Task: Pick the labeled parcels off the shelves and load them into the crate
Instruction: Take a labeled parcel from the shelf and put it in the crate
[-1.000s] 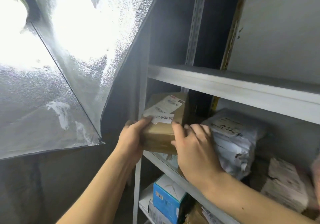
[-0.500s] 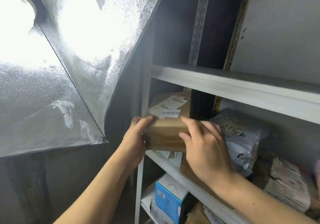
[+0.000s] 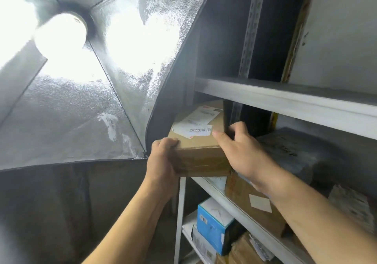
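The cardboard parcel [image 3: 201,141] sits at the front left corner of the middle shelf [image 3: 214,190], overhanging its front edge, with white printed labels [image 3: 195,125] stuck on its top face. My left hand [image 3: 163,161] grips the parcel's near left corner, fingers curled over the top edge. My right hand [image 3: 242,151] grips the right side, thumb lying along the top face next to the labels, fingers curled round the far right edge. Below the parcel, on the same shelf, lies a flat brown box [image 3: 255,208] bearing a blank white sticker. Farther right on the shelf lies a grey plastic mailer bag [image 3: 295,151]. On the shelf below stands a blue and white carton [image 3: 214,223]. The upper shelf [image 3: 285,100] runs just above the parcel. Left of the shelving hangs a silver-lined softbox [image 3: 102,80] with a lit bulb [image 3: 61,33].
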Tool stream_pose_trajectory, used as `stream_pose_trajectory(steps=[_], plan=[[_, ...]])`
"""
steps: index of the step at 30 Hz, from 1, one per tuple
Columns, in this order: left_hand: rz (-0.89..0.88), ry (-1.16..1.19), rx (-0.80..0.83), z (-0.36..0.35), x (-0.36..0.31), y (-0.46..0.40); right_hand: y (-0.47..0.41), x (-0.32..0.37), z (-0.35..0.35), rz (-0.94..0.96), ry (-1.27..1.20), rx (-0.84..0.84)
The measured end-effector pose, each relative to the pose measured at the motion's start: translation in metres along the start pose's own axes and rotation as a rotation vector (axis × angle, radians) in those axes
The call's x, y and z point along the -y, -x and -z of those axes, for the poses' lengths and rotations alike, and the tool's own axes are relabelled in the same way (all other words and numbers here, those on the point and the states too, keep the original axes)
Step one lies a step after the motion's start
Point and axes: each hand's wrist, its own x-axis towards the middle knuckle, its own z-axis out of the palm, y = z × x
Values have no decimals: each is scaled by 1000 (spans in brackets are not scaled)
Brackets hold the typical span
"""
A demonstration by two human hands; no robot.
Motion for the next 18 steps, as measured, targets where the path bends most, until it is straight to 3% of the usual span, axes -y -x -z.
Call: stream_pose_trajectory(steps=[4,8,11,18], plan=[[-45,26,20,10,9,59,49,-20,4,55,-291,85],[-151,-93,90,26,22,126,79,-59,13,39,-725,314],[-192,-199,45,46,32,176,104,-82,6,92,-741,500],[-216,-282,-220,97,48,310,172,-111,-45,22,-792,803]])
